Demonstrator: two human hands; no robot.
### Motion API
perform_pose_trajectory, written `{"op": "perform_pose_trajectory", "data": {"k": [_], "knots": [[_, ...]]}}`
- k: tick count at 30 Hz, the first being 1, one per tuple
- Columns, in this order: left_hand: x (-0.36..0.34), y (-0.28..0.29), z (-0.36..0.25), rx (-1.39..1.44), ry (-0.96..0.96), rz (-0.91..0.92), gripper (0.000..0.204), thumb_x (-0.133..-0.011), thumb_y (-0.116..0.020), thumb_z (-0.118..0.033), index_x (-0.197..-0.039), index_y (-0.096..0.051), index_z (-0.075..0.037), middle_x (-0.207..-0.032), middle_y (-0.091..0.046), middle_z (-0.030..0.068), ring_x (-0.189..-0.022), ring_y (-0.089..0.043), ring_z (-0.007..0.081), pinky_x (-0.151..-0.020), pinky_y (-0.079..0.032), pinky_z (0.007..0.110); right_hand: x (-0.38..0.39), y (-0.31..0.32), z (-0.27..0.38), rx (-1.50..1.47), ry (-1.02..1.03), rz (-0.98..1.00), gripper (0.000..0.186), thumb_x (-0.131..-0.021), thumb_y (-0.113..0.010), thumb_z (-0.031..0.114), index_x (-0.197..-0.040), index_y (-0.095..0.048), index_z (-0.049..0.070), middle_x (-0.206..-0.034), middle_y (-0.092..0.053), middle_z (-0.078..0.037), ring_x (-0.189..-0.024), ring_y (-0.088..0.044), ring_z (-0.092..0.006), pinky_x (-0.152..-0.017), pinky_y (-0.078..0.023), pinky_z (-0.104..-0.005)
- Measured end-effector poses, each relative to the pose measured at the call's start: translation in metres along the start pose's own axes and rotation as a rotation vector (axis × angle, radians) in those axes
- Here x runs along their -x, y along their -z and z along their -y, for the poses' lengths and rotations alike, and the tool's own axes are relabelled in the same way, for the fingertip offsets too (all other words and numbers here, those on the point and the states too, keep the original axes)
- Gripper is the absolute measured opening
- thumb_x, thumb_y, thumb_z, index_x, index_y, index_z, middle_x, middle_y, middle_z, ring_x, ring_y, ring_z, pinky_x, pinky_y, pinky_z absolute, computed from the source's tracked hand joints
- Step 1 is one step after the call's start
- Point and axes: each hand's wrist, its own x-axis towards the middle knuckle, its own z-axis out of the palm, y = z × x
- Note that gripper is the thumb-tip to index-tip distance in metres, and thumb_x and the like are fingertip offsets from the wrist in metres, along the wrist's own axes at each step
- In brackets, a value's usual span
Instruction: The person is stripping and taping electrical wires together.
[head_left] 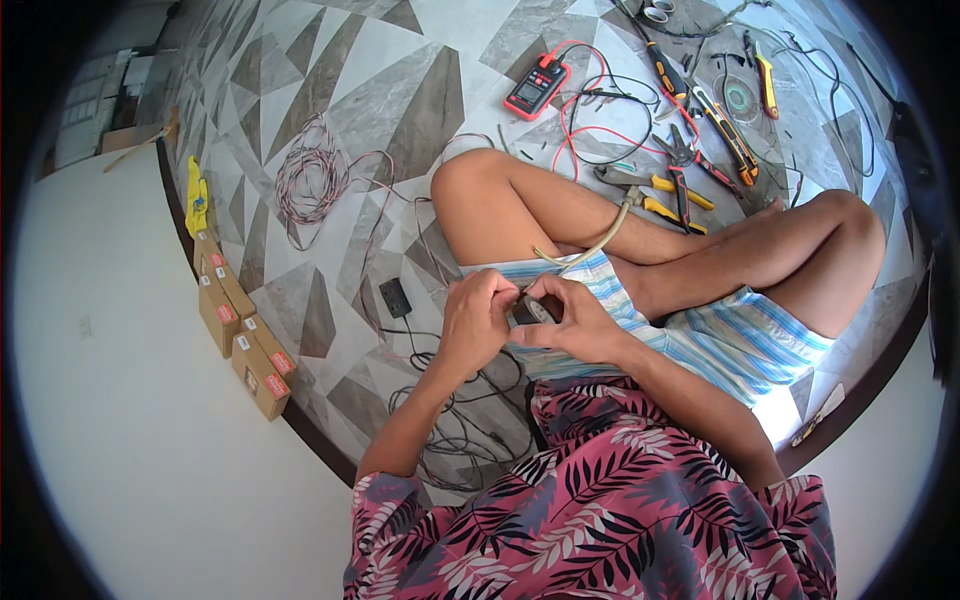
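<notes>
My left hand [474, 314] and my right hand [580, 322] meet over my lap, fingertips almost touching. A dark roll with a pale inner ring, which looks like a roll of black tape [540, 308], sits within the curled fingers of my right hand. My left thumb and forefinger are pinched together beside it; what they grip is too small and hidden to tell. Across my thigh, just beyond the hands, lies a bent beige cable [606, 236], its upper end by the yellow-handled pliers [680, 206].
On the tiled floor ahead lie a red multimeter [537, 87] with leads, red-and-black pliers [681, 165], a utility knife [727, 135], a screwdriver [665, 70] and yellow cutters [766, 82]. Leftward are a coiled wire bundle [312, 184], tangled black cable [455, 430], a black socket [395, 298] and cardboard boxes [262, 368].
</notes>
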Motion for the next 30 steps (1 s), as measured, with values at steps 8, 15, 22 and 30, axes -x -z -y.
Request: {"op": "perform_pose_trajectory", "data": {"k": [8,15,22,30], "knots": [[0.004,0.001,0.012,-0.088,-0.168,0.064,0.013,-0.089,-0.064,-0.003,-0.102,-0.063,-0.003,-0.100,-0.060,0.0131,-0.101,-0.057,0.0340,-0.086,-0.038,0.044,0.000,-0.009,0.018,-0.849,-0.343,0.034,0.050,-0.090,-0.073,0.059,-0.101,-0.065,0.011,-0.088,-0.061,0.001,-0.067,-0.050,-0.0105,-0.060,-0.039,-0.0250],[0.009,0.011,0.005,0.180,-0.064,0.009,0.034,-0.107,-0.052,-0.028,-0.091,-0.061,0.001,-0.088,-0.056,0.0123,-0.084,-0.055,0.0268,-0.081,-0.040,0.039,0.012,0.004,0.031,-0.605,-0.350,-0.093,0.039,-0.098,-0.068,0.032,-0.116,-0.066,-0.002,-0.097,-0.068,-0.010,-0.068,-0.059,-0.0136,-0.062,-0.049,-0.0293],[-0.006,0.023,0.005,0.504,0.383,0.302,0.041,-0.108,-0.049,-0.033,-0.082,-0.060,-0.003,-0.073,-0.050,-0.0027,-0.077,-0.046,0.0070,-0.070,-0.038,0.028,0.023,-0.027,0.004,0.086,0.145,-0.346,0.053,-0.089,-0.077,0.011,-0.135,-0.058,-0.007,-0.101,-0.061,-0.012,-0.069,-0.056,-0.0162,-0.065,-0.049,-0.0319],[-0.015,0.046,-0.001,0.382,0.220,0.480,0.033,-0.106,-0.052,-0.024,-0.085,-0.061,0.000,-0.081,-0.057,0.0032,-0.077,-0.053,0.0128,-0.071,-0.043,0.032,0.009,-0.029,-0.001,0.128,0.174,-0.396,0.034,-0.086,-0.082,0.015,-0.114,-0.070,-0.001,-0.094,-0.055,-0.009,-0.071,-0.051,-0.0152,-0.064,-0.044,-0.0309]]}}
